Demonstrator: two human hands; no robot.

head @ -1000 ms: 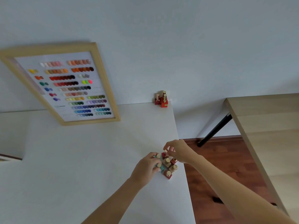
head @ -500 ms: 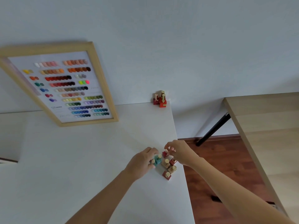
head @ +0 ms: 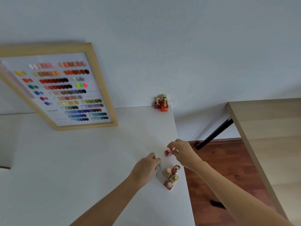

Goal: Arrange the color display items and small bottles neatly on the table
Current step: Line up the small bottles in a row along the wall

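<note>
Near the white table's [head: 81,168] right edge stands a cluster of several small bottles [head: 171,176] with gold caps, red and tan. My right hand [head: 182,152] pinches the gold cap of a red bottle [head: 167,152], held apart from the cluster, towards the wall. My left hand [head: 146,168] curls round a teal bottle [head: 158,167] at the cluster's left side; most of that bottle is hidden. A wooden-framed colour chart [head: 65,88] leans against the wall at the back left. Three red bottles [head: 161,103] stand at the table's far right corner.
The table's right edge runs just right of the cluster, with wooden floor [head: 219,168] below. A light wooden table [head: 268,136] with a black leg [head: 215,132] stands at the right. The pale wall [head: 179,46] closes off the back.
My right hand has drawn one red bottle out of the cluster and carried it away towards the wall. My left hand stays at the teal bottle on the cluster's left side.
</note>
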